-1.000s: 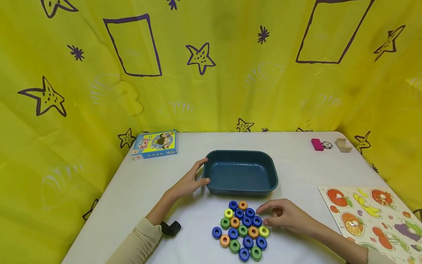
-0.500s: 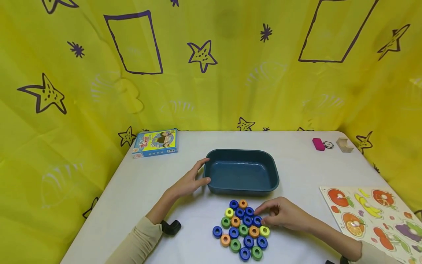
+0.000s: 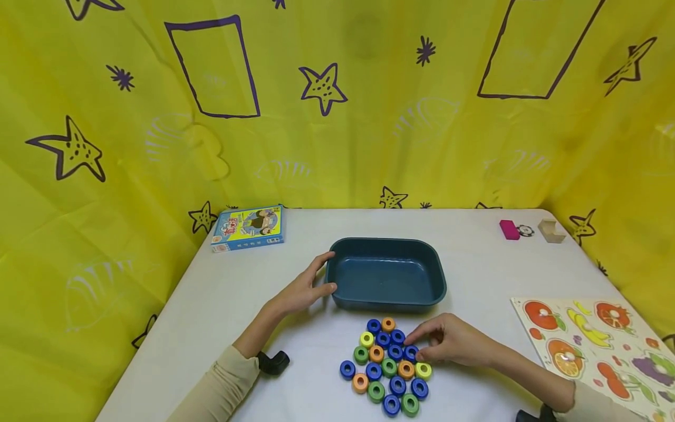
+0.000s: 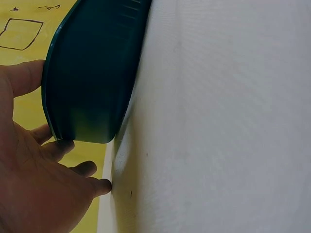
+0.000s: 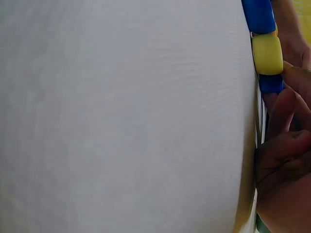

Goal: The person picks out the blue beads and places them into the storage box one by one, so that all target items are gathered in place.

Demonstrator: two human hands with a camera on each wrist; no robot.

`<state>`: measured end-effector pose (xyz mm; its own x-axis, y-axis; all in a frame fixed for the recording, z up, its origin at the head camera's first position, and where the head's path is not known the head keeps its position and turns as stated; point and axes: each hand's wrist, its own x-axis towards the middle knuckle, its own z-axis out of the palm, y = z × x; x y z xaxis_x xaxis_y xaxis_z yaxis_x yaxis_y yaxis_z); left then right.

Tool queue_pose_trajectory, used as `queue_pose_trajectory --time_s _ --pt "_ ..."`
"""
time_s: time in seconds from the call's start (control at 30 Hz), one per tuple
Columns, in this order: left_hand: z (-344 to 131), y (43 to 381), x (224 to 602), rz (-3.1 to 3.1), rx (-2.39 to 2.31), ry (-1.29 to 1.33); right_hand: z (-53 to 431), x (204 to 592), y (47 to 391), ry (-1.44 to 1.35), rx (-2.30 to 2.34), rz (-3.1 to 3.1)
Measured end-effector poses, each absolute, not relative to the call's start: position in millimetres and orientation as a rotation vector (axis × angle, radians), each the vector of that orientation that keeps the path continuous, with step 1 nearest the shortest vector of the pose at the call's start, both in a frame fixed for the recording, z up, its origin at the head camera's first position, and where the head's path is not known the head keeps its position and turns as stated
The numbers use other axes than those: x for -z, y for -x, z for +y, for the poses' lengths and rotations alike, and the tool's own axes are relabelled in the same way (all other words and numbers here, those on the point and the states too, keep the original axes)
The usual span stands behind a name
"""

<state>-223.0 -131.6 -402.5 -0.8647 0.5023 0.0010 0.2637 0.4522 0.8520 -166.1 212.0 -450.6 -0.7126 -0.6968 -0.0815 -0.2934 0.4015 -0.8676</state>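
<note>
My left hand (image 3: 300, 293) holds the left end of a dark teal rectangular tub (image 3: 387, 305). Thumb and index finger sit at its two left corners. In the left wrist view, one digit of the left hand (image 4: 34, 189) rests on the tub's rim (image 4: 46, 92) and other fingers lie at its end wall. My right hand (image 3: 456, 343) pinches a blue ring (image 3: 411, 347) at the right side of a cluster of rings, thumb and index on either side. In the right wrist view, a yellow ring (image 5: 267, 54) partly covers that blue ring (image 5: 271, 83) by the fingertips.
Several blue, green, orange and yellow rings (image 3: 376, 391) lie close together on the white table. A fruit puzzle board (image 3: 590, 351) lies at right. Far right hold a pink block (image 3: 509, 230), a round chip (image 3: 525, 231) and a beige block (image 3: 551, 231). A boxed game (image 3: 248, 228) lies far left.
My right hand has moved slightly left, its thumb and index closing in around the blue ring. A neighbouring blue ring has shifted slightly left. The left hand and tub stay put.
</note>
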Motion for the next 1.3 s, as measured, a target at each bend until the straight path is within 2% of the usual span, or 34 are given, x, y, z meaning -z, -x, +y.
queue_pose_trajectory --time_s 0.37,0.47,0.67,0.8,0.9,1.1,1.3 --pt "-132.6 224.5 404.1 2.431 -1.384 -0.699 213.9 448.6 164.6 0.863 1.286 2.284" --pt "-132.8 224.8 404.5 2.426 -1.386 -0.690 214.7 436.3 163.8 0.884 1.320 2.290" --pt "-132.4 225.6 404.7 2.435 -1.387 -0.667 204.6 394.2 175.6 1.107 1.416 2.317" --pt "-132.1 225.6 404.8 2.438 -1.385 -0.646 184.4 369.3 196.1 1.169 1.409 2.395" --pt "-133.7 225.4 404.1 2.438 -1.389 -0.633 164.6 365.7 221.4 1.141 1.369 2.447" --pt "-135.5 225.3 404.9 2.439 -1.383 -0.666 127.8 387.4 272.9 1.084 1.321 2.396" --pt "-136.1 226.7 406.4 2.435 -1.361 -0.689 105.4 410.8 301.3 1.116 1.226 2.347"
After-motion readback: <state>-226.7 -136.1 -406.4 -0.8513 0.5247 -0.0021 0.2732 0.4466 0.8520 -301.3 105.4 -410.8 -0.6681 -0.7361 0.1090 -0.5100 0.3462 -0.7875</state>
